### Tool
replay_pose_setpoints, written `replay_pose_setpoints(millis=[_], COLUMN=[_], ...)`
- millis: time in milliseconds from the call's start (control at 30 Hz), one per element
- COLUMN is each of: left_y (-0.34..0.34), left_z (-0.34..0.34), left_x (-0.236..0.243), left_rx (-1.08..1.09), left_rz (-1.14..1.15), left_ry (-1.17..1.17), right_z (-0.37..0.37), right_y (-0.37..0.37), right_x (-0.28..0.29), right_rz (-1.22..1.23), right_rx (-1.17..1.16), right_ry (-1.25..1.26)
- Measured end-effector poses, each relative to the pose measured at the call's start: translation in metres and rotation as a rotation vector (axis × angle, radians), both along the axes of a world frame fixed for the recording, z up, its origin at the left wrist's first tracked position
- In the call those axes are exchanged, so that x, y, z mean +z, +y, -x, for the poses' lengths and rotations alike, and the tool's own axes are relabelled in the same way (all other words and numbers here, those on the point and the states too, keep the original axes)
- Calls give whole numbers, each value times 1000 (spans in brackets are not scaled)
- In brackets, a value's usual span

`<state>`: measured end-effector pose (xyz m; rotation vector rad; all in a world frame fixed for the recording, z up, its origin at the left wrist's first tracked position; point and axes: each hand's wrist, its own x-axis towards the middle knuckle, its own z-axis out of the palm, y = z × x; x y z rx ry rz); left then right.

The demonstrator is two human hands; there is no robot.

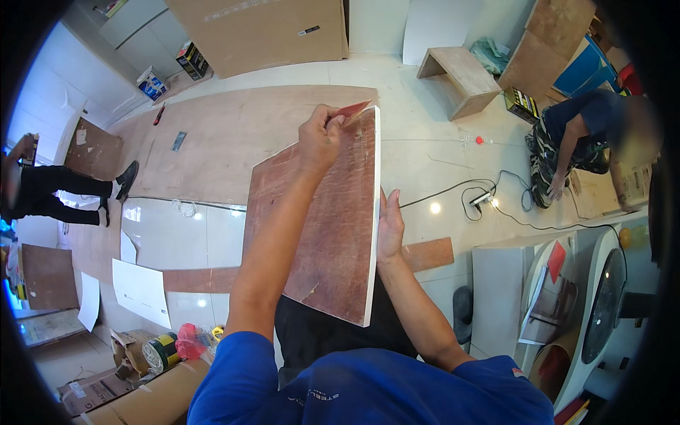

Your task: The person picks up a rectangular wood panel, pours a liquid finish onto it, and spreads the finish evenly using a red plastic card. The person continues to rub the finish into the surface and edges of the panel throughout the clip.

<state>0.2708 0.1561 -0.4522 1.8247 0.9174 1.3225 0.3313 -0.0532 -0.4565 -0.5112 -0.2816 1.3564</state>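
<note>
A reddish-brown wooden board (322, 219) with a white edge strip (372, 212) stands tilted in front of my body. My left hand (321, 142) is closed, pinching a thin, stiff-looking red piece (353, 110) at the board's far top corner, close to the white edge. The piece's exact kind does not show. At the board's right side, my right hand (390, 225) supports it along the white edge, thumb raised, with some fingers hidden behind. Scuffs and pale marks show on the board's brown face.
A large plywood sheet (234, 142) lies on the tiled floor ahead, with a small flat blade (179, 141) on it. A power strip (482, 198) with cables lies to the right. One person (567, 149) crouches at right; another (71, 191) stands at left.
</note>
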Motion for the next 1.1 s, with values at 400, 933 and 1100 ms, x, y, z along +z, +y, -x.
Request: replay_pose_setpoints(millis=[400,933,1100], left_y=[-47,10,-40], left_z=[-6,-9,3], left_x=[-14,12,0], left_rx=[5,49,-48], left_rz=[-242,-173,-206], left_ry=[205,235,228], right_z=[0,3,0], right_y=[1,-5,1], right_x=[1,-4,-12], right_rz=[-26,35,64], right_rx=[28,36,-17], right_ry=[8,-106,-180])
